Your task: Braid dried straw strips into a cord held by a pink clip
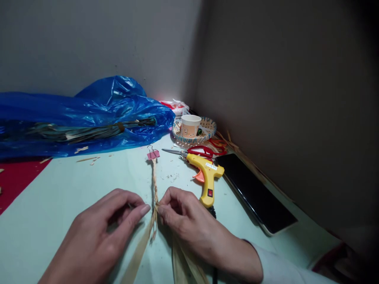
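A thin tan braid of straw [154, 179] lies on the pale green table [89, 189], its far end clamped in a pink binder clip [153, 154]. At the braid's near end, my left hand [100, 232] and my right hand [189, 221] meet with curled fingers, both pinching the loose straw strips [142, 248] that trail toward me. The right hand's fingertips press the point where the braid ends. The left hand's index finger reaches to the same spot.
A yellow glue gun [207, 175] lies just right of my right hand, red-handled scissors [201, 151] behind it. A dark phone [254, 191] rests by the wall. A woven tray [207, 128] holds a paper cup [190, 125]. A blue plastic bag [83, 114] of straw fills the back left.
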`<action>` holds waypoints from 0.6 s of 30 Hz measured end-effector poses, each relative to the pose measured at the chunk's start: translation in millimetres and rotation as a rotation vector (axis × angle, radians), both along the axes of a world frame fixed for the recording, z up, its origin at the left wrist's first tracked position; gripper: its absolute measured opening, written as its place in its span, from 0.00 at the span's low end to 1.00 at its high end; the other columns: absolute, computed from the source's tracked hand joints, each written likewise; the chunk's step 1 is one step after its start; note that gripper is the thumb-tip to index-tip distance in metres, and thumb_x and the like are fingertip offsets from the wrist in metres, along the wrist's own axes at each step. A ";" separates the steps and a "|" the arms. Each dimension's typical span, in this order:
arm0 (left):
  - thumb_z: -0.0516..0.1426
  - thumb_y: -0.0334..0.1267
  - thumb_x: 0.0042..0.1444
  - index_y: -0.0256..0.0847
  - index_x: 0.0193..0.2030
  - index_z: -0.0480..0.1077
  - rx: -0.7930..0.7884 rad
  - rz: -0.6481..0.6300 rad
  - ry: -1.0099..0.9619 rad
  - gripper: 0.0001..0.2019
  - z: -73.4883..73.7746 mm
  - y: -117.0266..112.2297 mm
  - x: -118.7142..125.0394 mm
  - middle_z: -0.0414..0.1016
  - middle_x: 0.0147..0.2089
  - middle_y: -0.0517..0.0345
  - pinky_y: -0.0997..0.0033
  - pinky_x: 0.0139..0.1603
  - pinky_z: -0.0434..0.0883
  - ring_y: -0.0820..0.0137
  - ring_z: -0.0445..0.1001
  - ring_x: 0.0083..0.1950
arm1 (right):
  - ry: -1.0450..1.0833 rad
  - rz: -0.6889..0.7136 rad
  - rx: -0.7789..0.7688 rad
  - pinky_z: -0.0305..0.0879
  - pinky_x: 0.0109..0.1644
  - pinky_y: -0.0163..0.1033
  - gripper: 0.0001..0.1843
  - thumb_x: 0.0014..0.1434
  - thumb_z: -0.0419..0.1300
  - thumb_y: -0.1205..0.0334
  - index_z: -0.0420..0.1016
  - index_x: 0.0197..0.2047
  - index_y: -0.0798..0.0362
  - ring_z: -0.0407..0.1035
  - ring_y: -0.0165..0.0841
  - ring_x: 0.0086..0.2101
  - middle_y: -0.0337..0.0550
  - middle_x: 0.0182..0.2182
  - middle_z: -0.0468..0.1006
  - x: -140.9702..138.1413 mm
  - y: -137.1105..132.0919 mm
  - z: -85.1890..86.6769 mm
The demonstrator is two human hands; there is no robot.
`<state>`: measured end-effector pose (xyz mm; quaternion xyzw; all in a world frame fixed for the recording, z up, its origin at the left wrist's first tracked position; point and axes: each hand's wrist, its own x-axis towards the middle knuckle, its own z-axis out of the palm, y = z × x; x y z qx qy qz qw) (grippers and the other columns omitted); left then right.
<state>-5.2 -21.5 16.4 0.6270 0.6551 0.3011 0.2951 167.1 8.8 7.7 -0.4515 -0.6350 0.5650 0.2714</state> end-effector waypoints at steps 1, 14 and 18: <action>0.58 0.50 0.51 0.47 0.31 0.73 -0.127 0.001 -0.098 0.10 1.6 8.0 -1.8 0.78 0.30 0.61 0.73 0.32 0.69 0.64 0.76 0.35 | 0.014 0.004 -0.005 0.55 0.31 0.32 0.07 0.61 0.53 0.64 0.64 0.31 0.55 0.58 0.27 0.27 0.35 0.25 0.64 0.2 0.2 -0.9; 0.64 0.46 0.41 0.41 0.29 0.69 -0.558 -0.123 -0.532 0.13 0.2 24.3 2.8 0.71 0.19 0.65 0.70 0.29 0.68 0.72 0.69 0.20 | 0.086 0.031 -0.086 0.55 0.31 0.33 0.10 0.62 0.54 0.59 0.65 0.31 0.55 0.58 0.28 0.28 0.37 0.26 0.67 1.5 1.8 -4.0; 0.61 0.48 0.49 0.43 0.33 0.69 -0.575 -0.211 -0.551 0.12 -1.8 25.8 -2.9 0.74 0.18 0.64 0.70 0.34 0.68 0.70 0.73 0.23 | 0.076 0.029 -0.082 0.56 0.32 0.34 0.09 0.62 0.55 0.60 0.65 0.31 0.55 0.60 0.28 0.29 0.39 0.27 0.68 2.0 2.2 -2.5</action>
